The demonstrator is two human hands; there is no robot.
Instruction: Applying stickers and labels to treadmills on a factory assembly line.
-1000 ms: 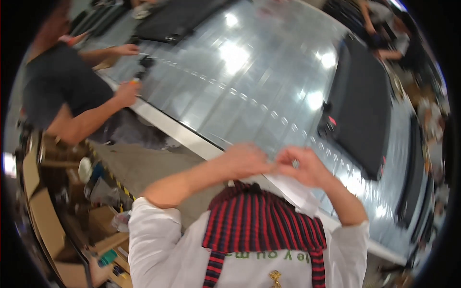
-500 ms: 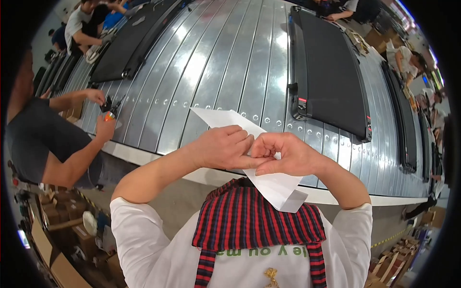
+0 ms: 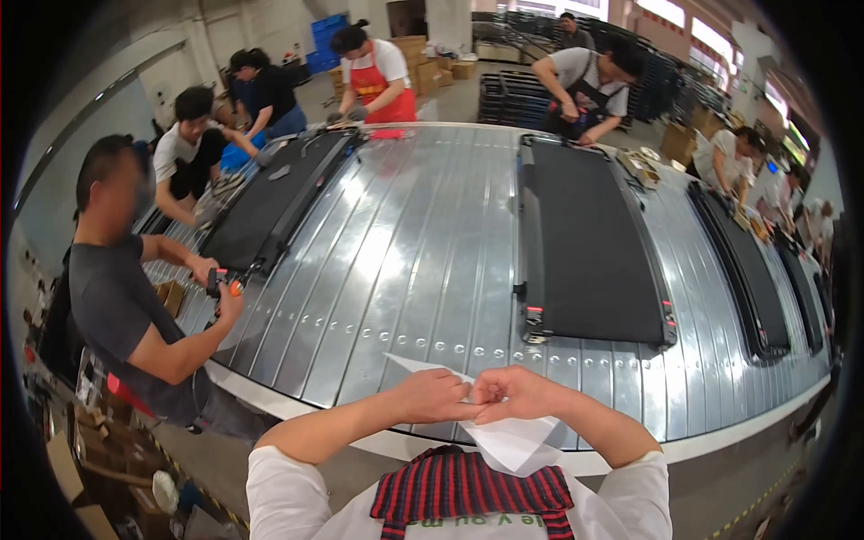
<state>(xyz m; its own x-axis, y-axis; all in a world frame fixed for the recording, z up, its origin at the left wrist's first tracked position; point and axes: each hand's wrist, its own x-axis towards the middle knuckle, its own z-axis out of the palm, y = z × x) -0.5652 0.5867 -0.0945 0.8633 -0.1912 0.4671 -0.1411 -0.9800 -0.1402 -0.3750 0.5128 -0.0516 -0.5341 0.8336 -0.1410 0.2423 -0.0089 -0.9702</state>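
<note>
A thin white sheet [image 3: 513, 440], seemingly paper or film, hangs slantwise under my hands near the table's front edge. One pointed corner sticks out past my left hand, and a folded part hangs in front of my apron. My left hand [image 3: 434, 396] is closed on the sheet, its fingertips meeting the right hand's. My right hand [image 3: 520, 393] is closed in a pinch with its thumb against the left fingers. What lies between the right fingertips is hidden.
A ribbed metal table [image 3: 423, 261] spans the front. Long black panels stand on it, one [image 3: 589, 243] ahead right and another [image 3: 279, 202] at left. A person [image 3: 135, 297] at left holds a black and orange tool [image 3: 225, 283]. Several others work around the table.
The view has tilted up, so my hands sit lower and more of the room shows. My hands stay together over the sheet. The person at left has brought both hands onto the tool.
</note>
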